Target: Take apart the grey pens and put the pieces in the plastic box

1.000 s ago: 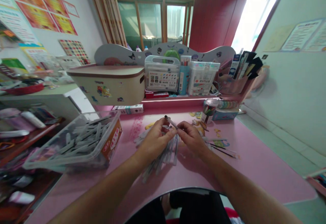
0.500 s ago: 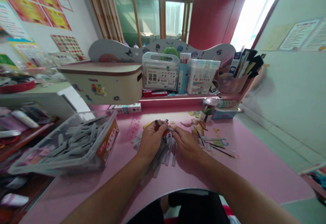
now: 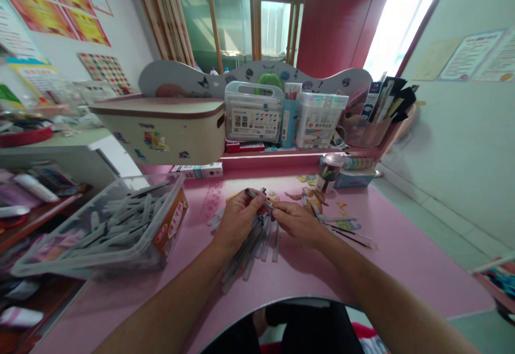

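Over the middle of the pink desk, my left hand is closed around a pen, its dark end poking out past the thumb. My right hand pinches the other end of the same pen between thumb and fingertips. Below and between both hands lies a fanned pile of translucent grey pen barrels. Several thin, dark-tipped refills or pen parts are spread to the right of my right hand. Small details at the pen's tip are too fine to make out.
On the left stands a clear plastic bin full of similar grey pens. At the back right are a clear jar of pens and a blue box. A shelf behind holds a lidded cream box and marker cases.
My right hand has shifted slightly, its fingers now pinched at the pen's lower end. The pen tilts more steeply down to the right. My left hand keeps its hold.
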